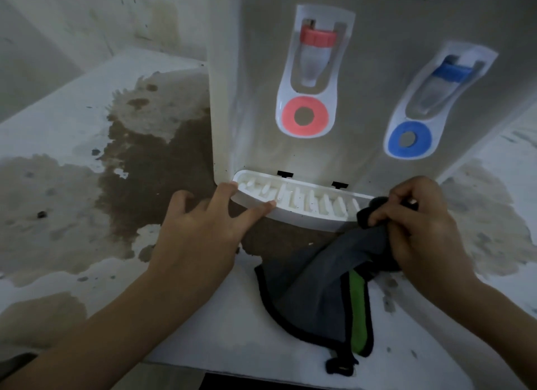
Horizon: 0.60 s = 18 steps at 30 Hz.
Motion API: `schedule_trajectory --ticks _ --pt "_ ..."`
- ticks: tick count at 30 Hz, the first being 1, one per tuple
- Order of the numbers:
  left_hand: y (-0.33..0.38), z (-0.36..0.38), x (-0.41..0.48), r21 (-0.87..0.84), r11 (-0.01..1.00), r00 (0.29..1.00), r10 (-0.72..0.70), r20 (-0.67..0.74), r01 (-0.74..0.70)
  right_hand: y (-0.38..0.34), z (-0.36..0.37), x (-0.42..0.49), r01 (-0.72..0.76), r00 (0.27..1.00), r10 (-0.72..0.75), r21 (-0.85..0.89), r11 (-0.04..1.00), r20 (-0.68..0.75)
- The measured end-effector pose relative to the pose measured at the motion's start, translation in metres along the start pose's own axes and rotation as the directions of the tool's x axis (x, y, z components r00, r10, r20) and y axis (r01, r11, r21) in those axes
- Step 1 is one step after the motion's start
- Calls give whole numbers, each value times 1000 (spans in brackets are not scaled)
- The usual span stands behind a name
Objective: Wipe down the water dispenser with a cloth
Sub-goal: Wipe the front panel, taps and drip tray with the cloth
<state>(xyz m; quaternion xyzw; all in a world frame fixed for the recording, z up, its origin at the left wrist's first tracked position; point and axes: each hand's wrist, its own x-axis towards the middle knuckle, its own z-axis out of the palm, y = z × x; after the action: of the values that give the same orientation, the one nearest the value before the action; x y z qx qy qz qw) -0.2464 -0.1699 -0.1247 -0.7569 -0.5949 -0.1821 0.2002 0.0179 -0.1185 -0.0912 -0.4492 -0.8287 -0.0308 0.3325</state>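
A white water dispenser (261,78) stands on a stained white surface, with a red tap (315,58) and a blue tap (441,81) on its front. Its white slotted drip tray (302,203) juts out at the base. My left hand (203,224) is at the tray's left end, thumb on the rim and a finger touching the corner. My right hand (418,224) grips a bunched part of a dark grey cloth (313,279) with black trim and a green strip, pressing it against the tray's right end. The rest of the cloth hangs down onto the surface.
The white surface (58,134) around the dispenser carries large brown stains (145,163) to the left and more at the right. A stained wall (101,17) rises behind on the left. The front edge of the surface runs just below the cloth.
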Motion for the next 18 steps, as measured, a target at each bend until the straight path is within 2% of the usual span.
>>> schedule_trajectory --ticks 2,3,6,9,10,13,15,18 --pt "2 -7 4 29 999 1000 26 -12 -26 -4 -3 3 -89 996 86 88 992 37" --pt "3 -9 6 36 999 999 40 -9 -40 -7 -1 7 -70 996 64 101 992 64" --pt "7 -14 11 34 997 997 70 -20 -69 -17 10 20 42 984 -63 126 991 165" --pt "8 -10 11 -2 999 997 53 -59 -53 -24 23 33 231 961 -238 61 971 142" --pt "8 -8 10 -14 999 996 37 -76 -39 -27 27 36 337 930 -334 7 941 150" --pt "6 -3 11 -25 1000 990 -6 -138 2 -28 35 40 619 773 -575 -122 776 267" --pt "6 0 11 -27 1000 986 -11 -168 7 -27 33 39 700 706 -627 -195 687 328" --pt "3 0 9 -60 998 979 -6 -203 -6 -20 23 32 729 682 -642 -261 633 349"
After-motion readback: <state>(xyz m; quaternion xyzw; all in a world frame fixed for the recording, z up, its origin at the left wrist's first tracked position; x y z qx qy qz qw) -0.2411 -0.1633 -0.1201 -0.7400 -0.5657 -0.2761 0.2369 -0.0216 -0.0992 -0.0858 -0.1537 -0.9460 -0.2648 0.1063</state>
